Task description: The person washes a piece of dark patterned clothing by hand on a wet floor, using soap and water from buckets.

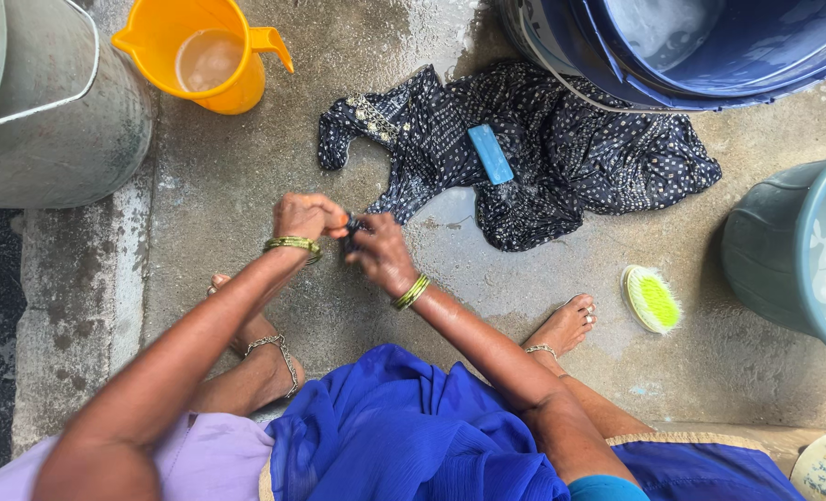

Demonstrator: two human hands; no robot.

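Wet concrete floor (246,186). Landmark: dark dotted garment (561,148), spread flat at centre.

- Blue bucket (710,46): touching the garment's far edge, overlapping it; sudsy water inside.
- Grey metal bucket (51,121): well to the left of the garment.
- Teal tub (775,250): right of the garment, apart; foamy water in it.
- Orange jug (209,56): left of the garment beyond its sleeve, water inside.
- Green scrub brush (651,299): on the floor near the garment's lower right, bristles up.
- Blue soap bar (491,154): lying on the garment, mid-cloth.
- Left hand (306,216) and right hand (378,249): close together at the garment's near corner, both pinching a small fold of the cloth between the fingers. Green-gold bangles on both wrists.
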